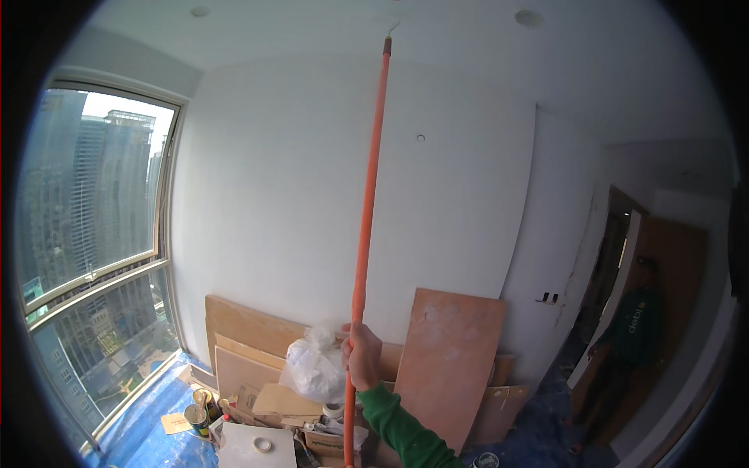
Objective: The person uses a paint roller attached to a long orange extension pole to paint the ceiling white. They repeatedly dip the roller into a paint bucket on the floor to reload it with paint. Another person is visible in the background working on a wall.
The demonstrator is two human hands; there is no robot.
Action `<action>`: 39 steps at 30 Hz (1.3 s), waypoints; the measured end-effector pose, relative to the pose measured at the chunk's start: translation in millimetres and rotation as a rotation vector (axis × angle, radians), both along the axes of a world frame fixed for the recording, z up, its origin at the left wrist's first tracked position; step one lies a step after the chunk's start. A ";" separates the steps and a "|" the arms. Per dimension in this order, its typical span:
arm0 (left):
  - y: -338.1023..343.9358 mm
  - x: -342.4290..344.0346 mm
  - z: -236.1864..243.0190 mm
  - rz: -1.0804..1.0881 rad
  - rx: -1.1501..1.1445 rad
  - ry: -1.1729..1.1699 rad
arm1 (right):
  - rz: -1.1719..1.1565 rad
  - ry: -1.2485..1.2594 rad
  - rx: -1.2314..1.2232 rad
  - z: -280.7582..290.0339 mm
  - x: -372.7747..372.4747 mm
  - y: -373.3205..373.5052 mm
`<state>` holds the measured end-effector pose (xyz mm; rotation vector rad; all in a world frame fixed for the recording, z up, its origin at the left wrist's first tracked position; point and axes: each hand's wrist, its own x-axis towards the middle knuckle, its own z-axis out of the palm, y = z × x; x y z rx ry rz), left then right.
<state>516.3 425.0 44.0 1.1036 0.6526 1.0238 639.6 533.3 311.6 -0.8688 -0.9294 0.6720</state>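
Observation:
My right hand (363,357), in a green sleeve, is wrapped round a long orange extension pole (365,226). The pole stands nearly upright and leans slightly right at its top. A thin bent metal rod (393,30), like a roller frame's wire, sticks out of its tip by the white ceiling (296,31). Whatever the rod carries is too pale to make out. The pole's lower end runs out at the bottom edge. My left hand is out of the picture.
Boards (449,359) lean on the white wall (273,171). A white plastic bag (314,370), paint cans (197,416) and a tape roll (262,444) lie below, near blue floor sheeting (140,437). A window (101,195) is left; another person (632,335) stands by a door (685,265).

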 end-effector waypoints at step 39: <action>99.1 -23.2 130.4 0.012 0.101 -0.013 | -0.058 -0.010 0.029 132.1 -8.2 116.1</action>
